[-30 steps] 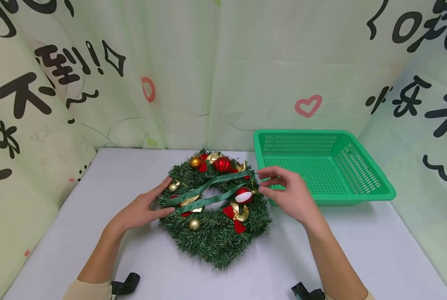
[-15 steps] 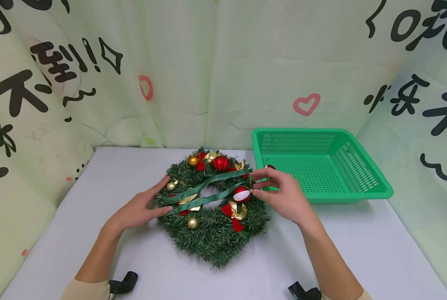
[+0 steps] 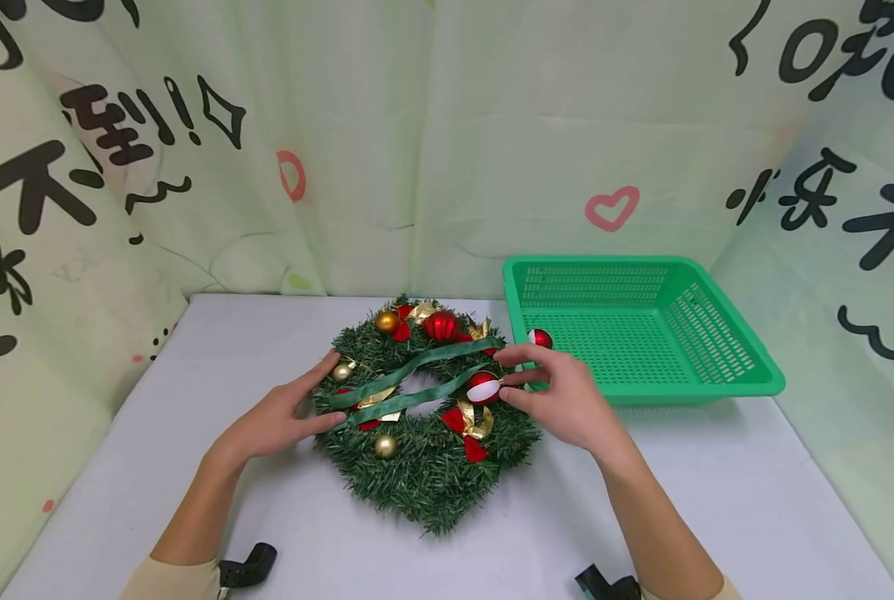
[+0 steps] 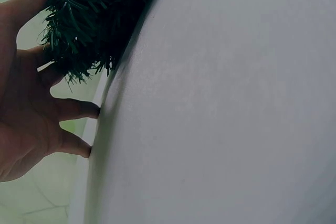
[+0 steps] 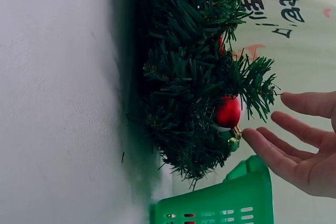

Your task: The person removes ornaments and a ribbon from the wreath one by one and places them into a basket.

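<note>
A green Christmas wreath (image 3: 432, 492) lies on the white table, dressed with gold baubles (image 3: 386, 447), red and gold bows (image 3: 474, 433) and a red ribbed ball (image 3: 442, 327). Across its middle run two strands of green ribbon (image 3: 394, 408). My left hand (image 3: 285, 421) spreads round the wreath's left side; in the left wrist view two of its fingers touch the table. At the right side, my right hand (image 3: 559, 387) reaches over the wreath with parted fingers. Its thumb is right at a red and white ball (image 3: 482, 387), whose gold cap shows beside a fingertip (image 5: 248, 134) in the right wrist view.
A green plastic basket (image 3: 724, 392) with perforated sides stands behind and right of the wreath. Another red and white ball (image 3: 541, 338) shows in its near left corner, just behind my right hand. A printed pale green curtain (image 3: 447, 167) closes off the back and sides.
My right hand has moved a little left, closer in over the wreath and the red and white ball. The ball in the basket has come into view behind it. My left hand stays put.
</note>
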Motion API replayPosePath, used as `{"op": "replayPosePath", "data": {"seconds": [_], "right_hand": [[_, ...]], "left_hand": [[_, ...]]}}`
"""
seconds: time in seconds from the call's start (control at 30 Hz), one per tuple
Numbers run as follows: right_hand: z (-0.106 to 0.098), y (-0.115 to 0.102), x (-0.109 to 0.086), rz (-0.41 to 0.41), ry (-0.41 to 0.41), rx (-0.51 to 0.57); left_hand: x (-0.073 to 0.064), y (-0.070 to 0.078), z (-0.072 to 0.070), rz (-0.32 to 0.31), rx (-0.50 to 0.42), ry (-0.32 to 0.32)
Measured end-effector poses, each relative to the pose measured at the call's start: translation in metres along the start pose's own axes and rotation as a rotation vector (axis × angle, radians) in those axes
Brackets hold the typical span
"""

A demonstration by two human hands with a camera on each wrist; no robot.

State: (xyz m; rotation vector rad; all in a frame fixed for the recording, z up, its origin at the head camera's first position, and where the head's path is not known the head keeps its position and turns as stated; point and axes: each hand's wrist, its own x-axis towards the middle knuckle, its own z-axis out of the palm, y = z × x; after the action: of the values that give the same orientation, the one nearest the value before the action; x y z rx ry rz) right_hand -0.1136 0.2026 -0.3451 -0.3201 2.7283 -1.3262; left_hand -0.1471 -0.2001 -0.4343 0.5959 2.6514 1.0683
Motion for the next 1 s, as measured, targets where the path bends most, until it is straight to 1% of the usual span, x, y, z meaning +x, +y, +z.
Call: {"op": "replayPosePath", "data": {"seconds": [0.17,0.3,0.5,0.7,1.0], "right_hand": [[0.002,-0.001,0.000,0.000,0.018,-0.028],[0.004,-0.001,0.001,0.011,0.023,-0.019],[0.010,0.000,0.002,-0.001,0.005,0.019],[0.016,0.000,0.004,-0.036,0.003,0.000],[0.024,0.004,0.006,-0.036,-0.012,0.002]], "left_hand": [[0.000,0.001,0.000,0.000,-0.001,0.000],[-0.001,0.001,0.000,-0.002,-0.004,0.004],[-0.001,0.000,0.000,-0.005,-0.004,0.001],[-0.001,0.000,-0.001,-0.005,-0.004,0.002],[0.000,-0.001,0.000,-0.011,-0.007,-0.004]]}}
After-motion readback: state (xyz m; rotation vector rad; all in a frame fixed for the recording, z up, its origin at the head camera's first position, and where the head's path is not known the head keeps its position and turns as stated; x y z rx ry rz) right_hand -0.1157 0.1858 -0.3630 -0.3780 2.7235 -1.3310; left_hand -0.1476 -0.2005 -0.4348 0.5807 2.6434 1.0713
